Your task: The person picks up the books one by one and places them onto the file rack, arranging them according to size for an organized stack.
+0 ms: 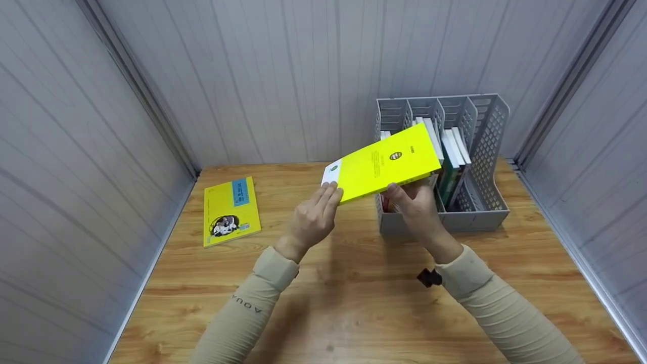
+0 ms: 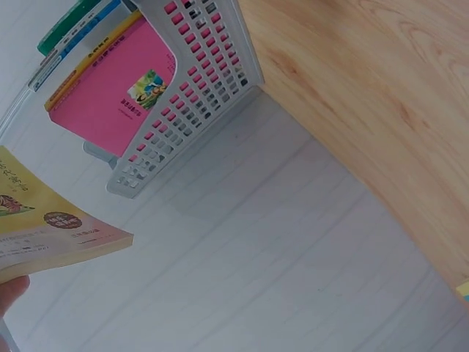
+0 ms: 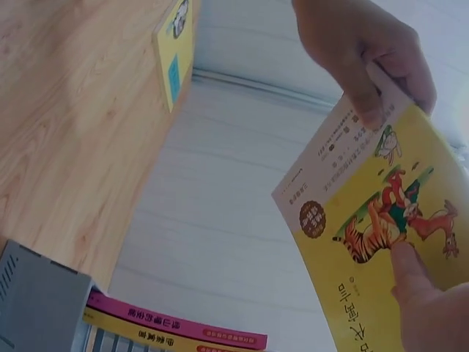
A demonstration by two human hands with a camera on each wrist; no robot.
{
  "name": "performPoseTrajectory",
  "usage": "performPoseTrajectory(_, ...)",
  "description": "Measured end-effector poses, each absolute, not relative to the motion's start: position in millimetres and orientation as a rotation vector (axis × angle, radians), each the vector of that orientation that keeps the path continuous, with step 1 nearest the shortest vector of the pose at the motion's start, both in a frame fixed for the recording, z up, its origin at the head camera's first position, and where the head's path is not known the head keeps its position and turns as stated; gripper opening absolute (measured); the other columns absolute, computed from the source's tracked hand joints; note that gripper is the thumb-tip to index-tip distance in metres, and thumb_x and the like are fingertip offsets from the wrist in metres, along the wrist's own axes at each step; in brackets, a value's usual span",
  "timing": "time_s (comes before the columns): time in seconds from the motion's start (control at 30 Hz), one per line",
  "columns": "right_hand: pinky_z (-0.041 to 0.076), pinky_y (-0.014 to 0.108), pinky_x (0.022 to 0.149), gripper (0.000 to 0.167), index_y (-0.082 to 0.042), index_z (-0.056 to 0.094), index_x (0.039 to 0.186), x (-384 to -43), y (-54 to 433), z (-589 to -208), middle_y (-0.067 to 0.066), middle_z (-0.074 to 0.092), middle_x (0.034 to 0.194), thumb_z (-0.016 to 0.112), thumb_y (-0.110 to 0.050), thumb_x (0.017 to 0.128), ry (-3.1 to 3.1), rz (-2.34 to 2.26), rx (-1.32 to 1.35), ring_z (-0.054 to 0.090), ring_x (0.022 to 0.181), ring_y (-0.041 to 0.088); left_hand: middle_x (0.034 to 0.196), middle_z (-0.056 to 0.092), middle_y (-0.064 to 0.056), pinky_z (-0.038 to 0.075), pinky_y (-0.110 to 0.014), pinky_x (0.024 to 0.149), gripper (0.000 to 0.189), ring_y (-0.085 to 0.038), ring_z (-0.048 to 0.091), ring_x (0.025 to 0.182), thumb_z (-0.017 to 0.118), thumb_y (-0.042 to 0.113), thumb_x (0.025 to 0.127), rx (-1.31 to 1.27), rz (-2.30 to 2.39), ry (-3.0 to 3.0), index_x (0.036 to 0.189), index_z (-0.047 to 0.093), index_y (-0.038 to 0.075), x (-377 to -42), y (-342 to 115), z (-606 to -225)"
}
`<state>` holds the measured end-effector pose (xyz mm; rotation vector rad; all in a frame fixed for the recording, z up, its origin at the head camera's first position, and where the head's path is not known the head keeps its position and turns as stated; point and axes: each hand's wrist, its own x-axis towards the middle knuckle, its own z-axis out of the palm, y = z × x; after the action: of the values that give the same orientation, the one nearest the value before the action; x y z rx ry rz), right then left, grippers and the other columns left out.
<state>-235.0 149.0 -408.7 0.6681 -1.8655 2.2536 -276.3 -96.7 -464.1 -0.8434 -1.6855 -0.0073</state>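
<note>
A yellow paperback book (image 1: 379, 164) is held up in the air, slanting, its right end overlapping the grey rack in the head view. My left hand (image 1: 313, 215) pinches its white-banded left end, fingers on the upper face and thumb on the other side. Along the near edge, my right hand (image 1: 419, 207) grips the book, thumb at the edge and the other fingers beneath. The right wrist view shows the cover with a cartoon tiger (image 3: 370, 238) and one right fingertip (image 3: 407, 264) against it. Only a bit of finger (image 2: 11, 293) appears in the left wrist view.
A grey desktop file rack (image 1: 470, 221) with several compartments stands at the back right, with upright books (image 1: 452, 167) inside. One of them has a pink cover (image 2: 117, 95). Another yellow book (image 1: 227, 210) lies flat on the wooden table at left. Panel walls (image 1: 263, 81) enclose the table.
</note>
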Motion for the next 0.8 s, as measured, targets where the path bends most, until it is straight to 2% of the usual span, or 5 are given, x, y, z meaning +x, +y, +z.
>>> performPoseTrajectory(0.13,0.062,0.035,0.104,0.065,-0.009,0.027,0.165,-233.8,146.2,-406.0,0.02,0.059,0.149,0.06,-0.025,0.112,-1.812,2.325,0.573,0.072,0.127,0.019,0.107,0.083,-0.016,0.068,-0.033,0.077,0.017,-0.028,0.083,0.094,0.056,0.005,0.112,-0.863,0.019,-1.668,0.115,0.072,-0.001,-275.9,-93.9,-464.3)
performPoseTrajectory(0.27,0.065,0.037,0.098,0.056,-0.011,0.027,0.166,-232.2,143.6,-402.5,0.021,0.061,0.149,0.05,-0.017,0.115,-1.759,2.369,0.46,0.076,0.121,0.02,0.11,0.082,-0.016,0.067,-0.035,0.087,0.017,-0.028,0.082,0.098,0.057,0.007,0.112,-0.902,0.059,-1.678,0.117,0.071,-0.001,-273.6,-92.6,-463.9)
performPoseTrajectory(0.43,0.067,0.034,0.091,0.054,-0.012,0.031,0.165,-229.6,142.7,-400.1,0.015,0.067,0.145,0.048,-0.013,0.114,-1.726,2.378,0.361,0.079,0.114,0.019,0.114,0.081,-0.017,0.066,-0.035,0.09,0.018,-0.028,0.082,0.102,0.055,0.008,0.113,-0.932,0.111,-1.7,0.121,0.069,0.0,-272.0,-93.2,-462.9)
performPoseTrajectory(0.63,0.068,0.034,0.087,0.053,-0.007,0.035,0.162,-230.6,144.5,-400.2,0.007,0.073,0.134,0.048,-0.004,0.11,-1.667,2.38,0.351,0.08,0.11,0.017,0.116,0.081,-0.017,0.066,-0.036,0.091,0.018,-0.029,0.082,0.104,0.054,0.007,0.114,-0.945,0.113,-1.689,0.123,0.069,0.001,-273.1,-91.5,-462.5)
performPoseTrajectory(0.8,0.064,0.023,0.074,0.052,-0.006,0.04,0.158,-234.6,148.0,-400.3,0.001,0.077,0.125,0.048,0.001,0.108,-1.569,2.434,0.315,0.08,0.1,0.013,0.116,0.082,-0.014,0.067,-0.035,0.089,0.021,-0.026,0.082,0.104,0.054,0.014,0.115,-0.937,0.074,-1.681,0.122,0.071,0.005,-273.4,-88.3,-463.1)
